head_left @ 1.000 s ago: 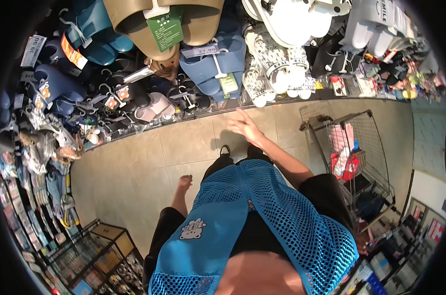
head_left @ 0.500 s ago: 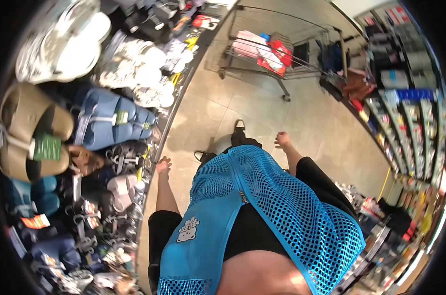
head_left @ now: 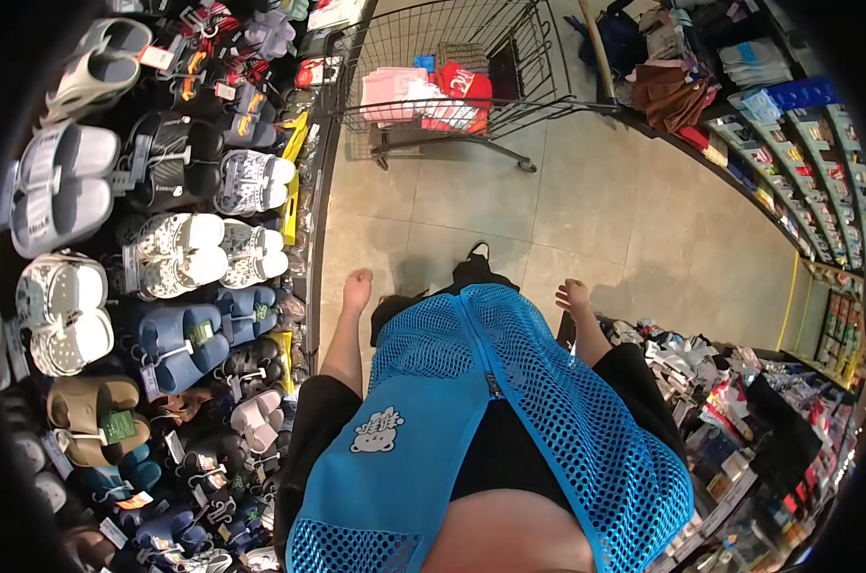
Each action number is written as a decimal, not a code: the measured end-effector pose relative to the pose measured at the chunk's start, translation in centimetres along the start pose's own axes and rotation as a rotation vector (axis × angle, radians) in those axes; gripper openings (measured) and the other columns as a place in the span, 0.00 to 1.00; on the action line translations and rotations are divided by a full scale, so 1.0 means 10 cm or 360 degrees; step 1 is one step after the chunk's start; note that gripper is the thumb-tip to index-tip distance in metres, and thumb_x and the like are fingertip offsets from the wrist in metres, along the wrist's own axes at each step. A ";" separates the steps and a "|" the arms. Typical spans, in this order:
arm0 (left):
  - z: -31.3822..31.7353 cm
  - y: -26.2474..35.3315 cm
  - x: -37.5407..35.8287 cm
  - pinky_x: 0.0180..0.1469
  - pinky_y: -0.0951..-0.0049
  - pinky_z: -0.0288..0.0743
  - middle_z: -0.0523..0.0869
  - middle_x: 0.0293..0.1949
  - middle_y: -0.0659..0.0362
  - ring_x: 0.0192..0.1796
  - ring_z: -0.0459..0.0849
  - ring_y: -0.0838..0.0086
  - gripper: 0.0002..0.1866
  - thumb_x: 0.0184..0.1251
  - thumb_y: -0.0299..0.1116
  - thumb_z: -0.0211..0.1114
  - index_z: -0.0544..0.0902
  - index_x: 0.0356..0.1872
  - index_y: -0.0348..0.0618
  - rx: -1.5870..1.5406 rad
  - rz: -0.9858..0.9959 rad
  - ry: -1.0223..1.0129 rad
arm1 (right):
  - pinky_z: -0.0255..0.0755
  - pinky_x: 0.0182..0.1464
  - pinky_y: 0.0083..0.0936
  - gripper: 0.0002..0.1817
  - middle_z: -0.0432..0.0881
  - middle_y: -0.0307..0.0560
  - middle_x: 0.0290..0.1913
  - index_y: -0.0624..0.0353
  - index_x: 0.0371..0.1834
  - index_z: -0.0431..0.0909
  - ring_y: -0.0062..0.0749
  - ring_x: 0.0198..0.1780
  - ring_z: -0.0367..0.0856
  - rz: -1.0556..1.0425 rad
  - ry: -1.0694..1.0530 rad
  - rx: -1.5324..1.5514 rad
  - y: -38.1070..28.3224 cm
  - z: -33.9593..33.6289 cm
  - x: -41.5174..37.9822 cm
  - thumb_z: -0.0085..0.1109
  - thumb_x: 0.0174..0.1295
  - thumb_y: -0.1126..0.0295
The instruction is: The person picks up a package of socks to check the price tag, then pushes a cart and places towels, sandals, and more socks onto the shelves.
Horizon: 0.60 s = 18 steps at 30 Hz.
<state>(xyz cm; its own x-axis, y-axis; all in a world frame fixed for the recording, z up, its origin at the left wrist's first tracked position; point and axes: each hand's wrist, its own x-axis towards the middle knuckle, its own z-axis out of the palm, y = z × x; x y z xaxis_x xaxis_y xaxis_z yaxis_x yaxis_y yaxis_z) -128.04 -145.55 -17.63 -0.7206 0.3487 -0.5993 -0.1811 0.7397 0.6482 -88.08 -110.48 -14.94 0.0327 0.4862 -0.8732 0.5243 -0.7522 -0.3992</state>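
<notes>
My left hand (head_left: 358, 288) hangs beside my body over the floor, fingers loosely curled together, with nothing seen in it. It is nearest the shelf of sandals on the left and does not touch it. My right hand (head_left: 573, 294) hangs on the other side, its fingers a little apart and holding nothing. Between them is my blue mesh vest (head_left: 395, 401) with a white bear print. One shoe (head_left: 479, 251) shows past the vest's hem. Ahead stands a black wire shopping cart (head_left: 509, 102) carrying pink cloth (head_left: 395, 94) and a red item (head_left: 464, 84); neither hand touches it.
Slides and clogs fill the display on the left, among them blue slides (head_left: 182, 346) and white clogs (head_left: 180, 255). Packed goods (head_left: 729, 401) line the right side close to my right arm. Farther off is a brown cloth (head_left: 670, 95) near slanted shelves (head_left: 815, 158).
The view has shifted, so the cart now appears farther left and higher and more of the sandal display shows. My left hand sits higher in view, its fingers more curled.
</notes>
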 end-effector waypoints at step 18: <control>1.60 3.99 3.26 0.56 0.59 0.69 0.77 0.51 0.51 0.56 0.73 0.57 0.20 0.54 0.36 0.57 0.76 0.48 0.41 0.1800 0.1608 -0.0478 | 0.78 0.34 0.33 0.26 0.75 0.53 0.48 0.53 0.64 0.56 0.40 0.41 0.79 0.0482 0.0590 0.0659 0.47 0.47 -0.89 0.47 0.62 0.69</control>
<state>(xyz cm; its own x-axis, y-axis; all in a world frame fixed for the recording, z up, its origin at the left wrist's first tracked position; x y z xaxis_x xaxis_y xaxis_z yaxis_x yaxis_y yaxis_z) -148.08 -95.46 -18.84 -0.0453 0.9515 -0.3044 0.9661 0.1193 0.2292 -89.94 -120.45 -10.37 0.4594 0.2908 -0.8393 0.0755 -0.9543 -0.2893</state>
